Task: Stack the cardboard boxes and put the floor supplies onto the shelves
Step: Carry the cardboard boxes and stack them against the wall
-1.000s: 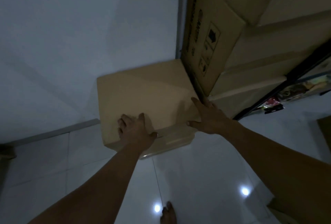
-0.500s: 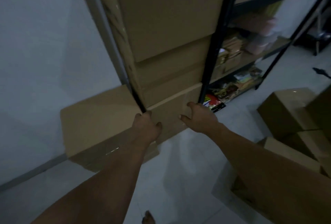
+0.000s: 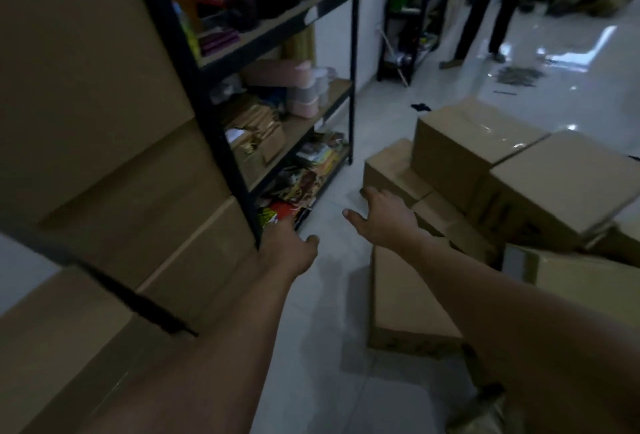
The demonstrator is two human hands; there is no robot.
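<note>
Plain brown cardboard boxes [image 3: 104, 173], flat-sided and matt, stand stacked at near left against the black metal shelf rack [image 3: 211, 135]. Since half a second ago the right hand [image 3: 384, 220] has left that stack and now spreads wide, empty, over glossy white floor tiles [image 3: 329, 295]. The left hand [image 3: 289, 250] is at the stack's lower corner, fingers loose, gripping nothing. Beyond, tape-sealed brown cartons [image 3: 478, 142] lie loosely piled.

On my feed I get the left forearm [image 3: 221, 347] and right forearm [image 3: 512, 315], both bare from the wrists back to the btm edge of frame. Left hand [image 3: 291, 250] and right hand [image 3: 384, 218] are bare too, wrists incl. The right thumb shows a short trimmed nail [image 3: 345, 213]. Light's dim, so I can't make out finer detail.
</note>
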